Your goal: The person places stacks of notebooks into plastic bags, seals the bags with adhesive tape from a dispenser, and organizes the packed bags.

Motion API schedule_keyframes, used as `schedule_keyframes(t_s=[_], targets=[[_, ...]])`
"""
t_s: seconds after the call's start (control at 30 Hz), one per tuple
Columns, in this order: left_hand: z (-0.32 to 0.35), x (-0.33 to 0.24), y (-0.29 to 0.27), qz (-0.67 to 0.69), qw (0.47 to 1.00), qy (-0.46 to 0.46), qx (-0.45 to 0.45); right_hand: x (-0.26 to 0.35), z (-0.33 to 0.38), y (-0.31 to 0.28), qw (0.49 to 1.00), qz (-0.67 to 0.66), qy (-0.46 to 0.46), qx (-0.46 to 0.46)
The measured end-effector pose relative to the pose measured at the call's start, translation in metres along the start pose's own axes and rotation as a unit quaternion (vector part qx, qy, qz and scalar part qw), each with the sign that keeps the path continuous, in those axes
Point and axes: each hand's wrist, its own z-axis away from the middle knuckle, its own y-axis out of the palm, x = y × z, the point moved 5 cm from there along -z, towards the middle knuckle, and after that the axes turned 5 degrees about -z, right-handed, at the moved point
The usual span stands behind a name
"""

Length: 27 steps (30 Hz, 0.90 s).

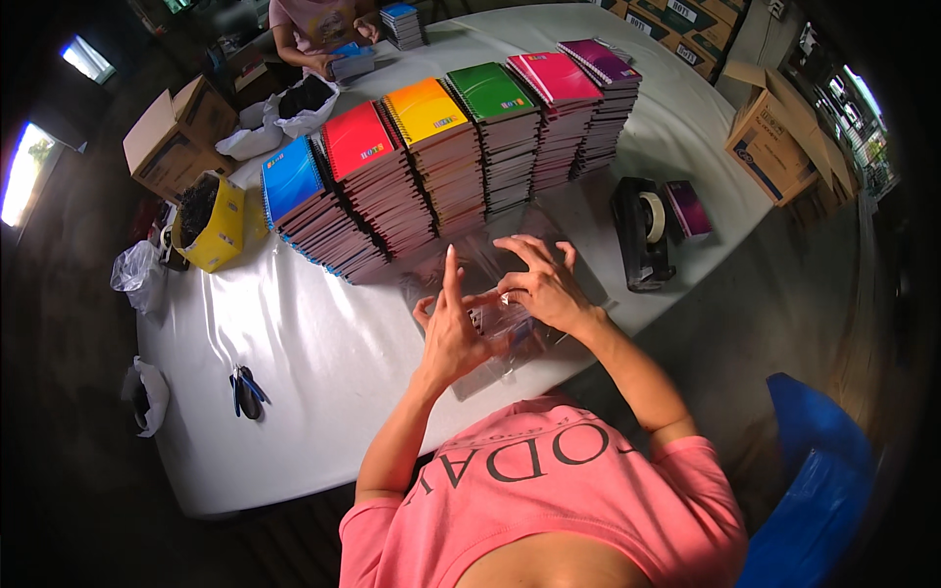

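Note:
My left hand (pixel 449 328) and my right hand (pixel 542 284) meet over a clear plastic bag (pixel 490 333) lying on the white table (pixel 304 343). The left hand's forefinger points up while its other fingers pinch the plastic. My right hand presses on the bag with fingers spread and thumb pinching it. Something dark shows inside the bag, hard to make out. More clear bags (pixel 461 260) lie flat just beyond my hands. Behind them stand stacks of spiral notebooks: blue (pixel 291 181), red (pixel 358 142), orange (pixel 424 110), green (pixel 490 91), pink (pixel 552 76) and purple (pixel 598 61).
A black tape dispenser (pixel 642 230) and a purple box (pixel 688 208) sit to the right. Blue-handled scissors (pixel 245 392) lie at the left. A yellow box (pixel 218 225) and white bags (pixel 284 113) stand at the far left. Another person (pixel 319 24) works at the far end. Cardboard boxes (pixel 774 137) stand right.

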Motion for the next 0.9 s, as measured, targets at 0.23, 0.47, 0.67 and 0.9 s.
schedule_keyframes(t_s=[0.23,0.47,0.67,0.9], targets=[[0.017,0.007,0.015,-0.107,0.992,0.067,-0.007,0.015,0.021,-0.025,0.999,0.022,0.028,0.005],[0.037,-0.005,0.029,-0.221,0.954,0.183,-0.086,-0.199,0.151,-0.089,0.849,-0.015,0.455,-0.268],[0.038,-0.005,0.027,-0.216,0.953,0.184,-0.102,-0.215,0.150,-0.074,0.725,-0.308,0.593,-0.165],[0.037,-0.001,0.027,-0.182,0.963,0.180,-0.089,-0.232,0.173,-0.063,0.641,-0.549,0.487,-0.224]])
